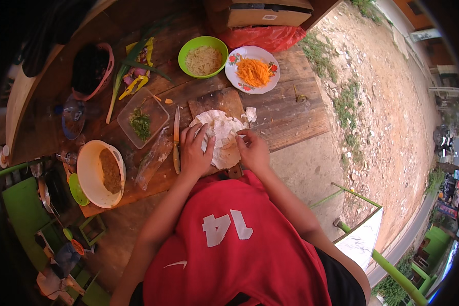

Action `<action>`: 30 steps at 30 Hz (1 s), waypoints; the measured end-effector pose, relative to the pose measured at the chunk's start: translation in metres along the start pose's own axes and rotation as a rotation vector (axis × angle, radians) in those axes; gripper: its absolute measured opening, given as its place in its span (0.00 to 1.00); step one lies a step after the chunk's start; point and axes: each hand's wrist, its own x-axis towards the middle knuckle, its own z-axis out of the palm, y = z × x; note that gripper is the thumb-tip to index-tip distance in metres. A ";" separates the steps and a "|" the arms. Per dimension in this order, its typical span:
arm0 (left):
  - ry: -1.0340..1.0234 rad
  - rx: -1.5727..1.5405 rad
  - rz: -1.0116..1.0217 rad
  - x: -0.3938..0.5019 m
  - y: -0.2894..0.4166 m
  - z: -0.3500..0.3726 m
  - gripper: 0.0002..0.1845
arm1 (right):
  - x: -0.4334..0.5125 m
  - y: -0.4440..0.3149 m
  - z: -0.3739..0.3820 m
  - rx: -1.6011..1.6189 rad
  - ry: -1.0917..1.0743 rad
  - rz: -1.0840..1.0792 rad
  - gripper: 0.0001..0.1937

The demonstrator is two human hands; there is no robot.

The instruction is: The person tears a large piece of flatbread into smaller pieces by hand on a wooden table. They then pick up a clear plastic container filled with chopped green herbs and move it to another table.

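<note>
Pale, thin, flaky sheets (223,132), perhaps dough wrappers, lie in an uneven stack on a wooden cutting board (235,100). My left hand (196,150) rests with spread fingers on the stack's left side. At the right edge, my right hand (253,149) has thumb and forefinger close together by the sheets; whether they pinch one is unclear. A small torn white piece (250,114) lies at the board's upper right. Left of the board is a knife (176,143) with a wooden handle. A clear plastic tub (158,128) holds chopped green herbs (140,123).
Behind the board stand a green bowl (181,57) of pale shreds and a floral plate (233,78) of shredded carrot. At left are a white tub (88,164) with brown filling, a plastic bag (152,162), scallions (116,88) and a pink basket (107,72).
</note>
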 end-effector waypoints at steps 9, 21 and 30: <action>-0.053 -0.430 -0.702 -0.030 -0.020 -0.002 0.23 | 0.022 0.040 -0.023 -0.280 0.051 -0.121 0.12; -0.212 -0.656 -1.023 -0.027 -0.011 -0.001 0.19 | -0.001 0.032 -0.008 -0.322 0.052 -0.087 0.14; 0.025 -0.155 -0.526 -0.024 -0.001 -0.004 0.21 | 0.001 0.022 -0.009 -0.297 0.136 -0.062 0.16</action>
